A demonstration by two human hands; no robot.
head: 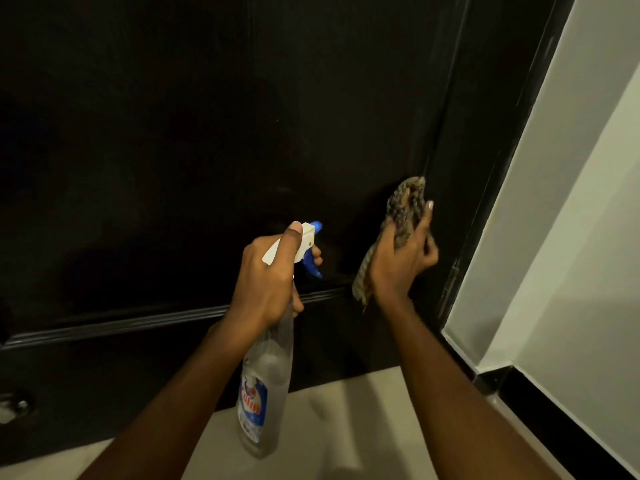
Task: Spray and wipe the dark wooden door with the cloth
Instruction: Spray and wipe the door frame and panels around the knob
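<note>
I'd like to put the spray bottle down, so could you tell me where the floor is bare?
Bare light floor lies below the door on either side of the spray bottle; it is tight by the black skirting.

Both hands curled, forearms outstretched.

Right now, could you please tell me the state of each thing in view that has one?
Dark wooden door: appears shut.
Spray bottle: tilted, nozzle toward the door, gripped at the neck.
Left hand: grips the bottle, finger on the blue trigger.
Patterned cloth: bunched, held at the door's right edge.
Right hand: holds the cloth.
</note>
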